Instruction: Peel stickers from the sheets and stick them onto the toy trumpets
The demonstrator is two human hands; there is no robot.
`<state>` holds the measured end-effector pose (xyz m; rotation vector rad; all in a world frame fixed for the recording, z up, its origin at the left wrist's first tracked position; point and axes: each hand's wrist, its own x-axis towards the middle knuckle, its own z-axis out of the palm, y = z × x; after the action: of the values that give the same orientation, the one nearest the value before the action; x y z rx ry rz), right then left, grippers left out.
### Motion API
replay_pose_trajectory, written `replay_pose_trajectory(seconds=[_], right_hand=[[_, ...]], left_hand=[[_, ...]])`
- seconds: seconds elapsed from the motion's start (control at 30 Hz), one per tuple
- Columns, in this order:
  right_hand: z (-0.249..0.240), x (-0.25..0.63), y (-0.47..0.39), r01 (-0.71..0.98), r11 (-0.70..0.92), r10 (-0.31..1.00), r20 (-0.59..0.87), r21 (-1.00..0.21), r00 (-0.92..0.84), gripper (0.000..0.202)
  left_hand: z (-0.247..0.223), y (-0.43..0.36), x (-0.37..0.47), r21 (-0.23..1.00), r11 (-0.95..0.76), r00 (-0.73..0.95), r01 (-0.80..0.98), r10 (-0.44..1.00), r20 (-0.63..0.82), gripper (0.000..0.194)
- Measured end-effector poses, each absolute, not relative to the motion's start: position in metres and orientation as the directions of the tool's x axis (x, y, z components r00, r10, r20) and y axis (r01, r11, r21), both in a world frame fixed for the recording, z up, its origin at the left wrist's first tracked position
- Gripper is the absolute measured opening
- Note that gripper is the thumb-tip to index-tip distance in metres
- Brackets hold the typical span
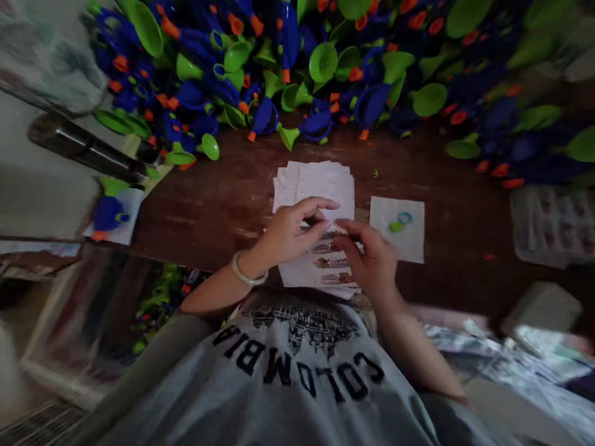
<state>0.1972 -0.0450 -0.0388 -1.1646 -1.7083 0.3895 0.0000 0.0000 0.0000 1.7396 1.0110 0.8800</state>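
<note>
My left hand (294, 229) and my right hand (372, 252) meet above a stack of white paper sheets (314, 179). On the top sheet, a column of printed stickers (332, 262) shows brown pictures and lettering. Between the fingertips is a small whitish piece (331, 227) that looks like a sticker; its print is not readable. My left thumb and a curled finger close at its left end, with the index finger stretched above. The right thumb and index finger pinch near its right end.
Blue toys with green horns and orange tips (324, 63) are piled along the back. A white square (409, 244) with small green and teal rings lies at right. One toy (108, 213) rests at left near a dark bottle (84, 144). A clear tray (563, 225) stands far right.
</note>
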Motion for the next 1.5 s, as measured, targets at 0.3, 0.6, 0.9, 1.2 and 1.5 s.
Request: replay_pose_trajectory(seconds=[0.3,0.6,0.9,1.2,1.5], right_hand=[[-0.029,0.196,-0.053,0.515,0.569,0.773,0.63,-0.641,-0.071,0.026],[-0.04,0.195,-0.056,0.571,0.628,0.652,0.758,-0.529,-0.013,0.03],[-0.02,0.198,-0.056,0.511,0.52,0.807,0.59,-0.684,-0.031,0.02],[-0.03,0.195,-0.055,0.641,0.62,0.617,0.786,-0.452,-0.043,0.024],[-0.046,0.205,-0.056,0.649,0.686,0.475,0.878,-0.33,-0.056,0.039]], left_hand=[[0.01,-0.008,-0.002,0.943,-0.262,0.447,0.206,0.882,0.147,0.033],[0.015,-0.005,-0.001,0.927,-0.318,0.439,0.2,0.875,0.205,0.031],[0.019,-0.015,0.004,0.87,-0.445,0.445,0.215,0.837,0.318,0.028],[0.026,-0.014,0.005,0.883,-0.39,0.403,0.261,0.875,0.267,0.025],[0.035,-0.013,0.01,0.929,-0.308,0.4,0.206,0.893,0.207,0.027]])
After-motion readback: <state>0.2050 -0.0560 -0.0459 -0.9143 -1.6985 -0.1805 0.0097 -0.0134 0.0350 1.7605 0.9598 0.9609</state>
